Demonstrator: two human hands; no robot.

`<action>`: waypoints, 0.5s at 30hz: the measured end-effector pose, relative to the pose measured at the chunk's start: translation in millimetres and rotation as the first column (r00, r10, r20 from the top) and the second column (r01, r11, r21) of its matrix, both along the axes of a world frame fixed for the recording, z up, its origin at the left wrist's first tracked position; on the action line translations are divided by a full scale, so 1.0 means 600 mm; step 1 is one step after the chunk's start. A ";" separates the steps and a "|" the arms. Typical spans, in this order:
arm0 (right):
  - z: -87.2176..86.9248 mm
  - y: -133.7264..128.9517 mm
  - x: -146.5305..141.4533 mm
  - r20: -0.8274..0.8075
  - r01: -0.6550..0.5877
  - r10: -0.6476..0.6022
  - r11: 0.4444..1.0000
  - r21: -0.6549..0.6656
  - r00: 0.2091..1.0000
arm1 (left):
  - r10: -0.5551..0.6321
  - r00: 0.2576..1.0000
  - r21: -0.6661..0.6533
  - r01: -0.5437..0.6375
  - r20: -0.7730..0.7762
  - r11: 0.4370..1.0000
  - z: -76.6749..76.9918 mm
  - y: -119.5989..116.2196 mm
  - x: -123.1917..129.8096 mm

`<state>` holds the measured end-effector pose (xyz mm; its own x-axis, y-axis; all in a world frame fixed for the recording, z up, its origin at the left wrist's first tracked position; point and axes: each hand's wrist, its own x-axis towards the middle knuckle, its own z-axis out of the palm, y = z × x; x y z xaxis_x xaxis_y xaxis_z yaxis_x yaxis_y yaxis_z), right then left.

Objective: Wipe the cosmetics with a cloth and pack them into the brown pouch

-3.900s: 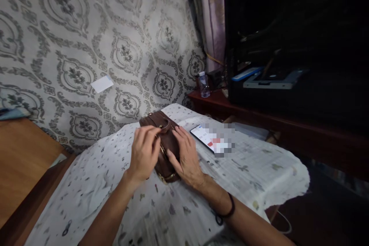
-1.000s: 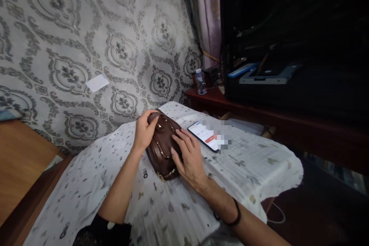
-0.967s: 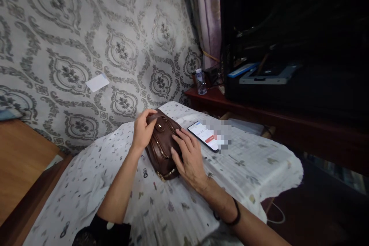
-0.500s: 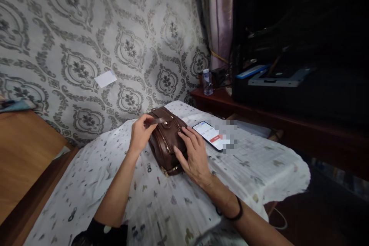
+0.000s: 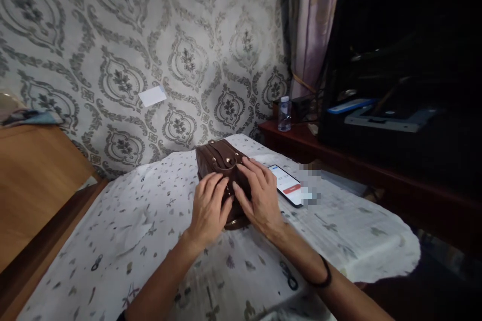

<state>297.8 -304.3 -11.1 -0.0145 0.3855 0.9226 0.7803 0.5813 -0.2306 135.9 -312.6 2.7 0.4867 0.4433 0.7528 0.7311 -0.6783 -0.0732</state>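
Observation:
A brown leather bag (image 5: 211,157) with gold zips and studs lies on a white patterned cloth (image 5: 124,220). My left hand (image 5: 210,205) rests on the near left part of the bag, its fingers bent over the top and the thumb apart. On the bag's right side lies my right hand (image 5: 259,190), fingers spread, touching the leather. Both hands hide much of the bag's near part. Just right of my right hand is a phone (image 5: 288,185) with a lit screen, lying face up.
A clear bottle (image 5: 284,114) stands on a dark red shelf (image 5: 269,133) at the back right. A blue item (image 5: 350,106) lies in the dark cabinet. At the left is a wooden panel (image 5: 41,175); a white card (image 5: 152,96) is on the wall.
My left hand has let go of the bag's strap and moved right and down onto the bag. My right hand stays on the bag. The view has shifted left.

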 end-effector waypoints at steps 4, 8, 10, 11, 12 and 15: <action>0.046 0.010 -0.016 0.123 -0.066 0.064 0.998 0.008 0.990 | 0.010 0.999 0.093 -0.007 -0.032 0.996 -0.019 0.013 -0.006; 0.055 0.019 -0.024 0.086 -0.126 0.126 0.992 -0.008 0.988 | 0.007 1.000 0.149 -0.005 -0.012 0.989 -0.030 0.019 -0.005; 0.048 0.021 -0.024 -0.011 -0.160 0.160 0.987 -0.005 0.987 | 0.008 1.000 0.153 -0.008 -0.001 0.988 -0.031 0.019 -0.003; 0.044 0.021 -0.024 -0.068 -0.176 0.175 0.984 -0.006 0.982 | 0.010 1.000 0.150 -0.010 0.004 0.989 -0.031 0.019 -0.002; 0.039 0.021 -0.025 -0.120 -0.190 0.188 0.982 -0.006 0.975 | 0.010 1.000 0.146 -0.011 0.008 0.989 -0.030 0.018 -0.002; 0.024 0.023 -0.027 -0.226 -0.231 0.228 0.973 0.015 0.947 | 0.006 1.000 0.126 -0.009 0.020 0.992 -0.029 0.016 -0.002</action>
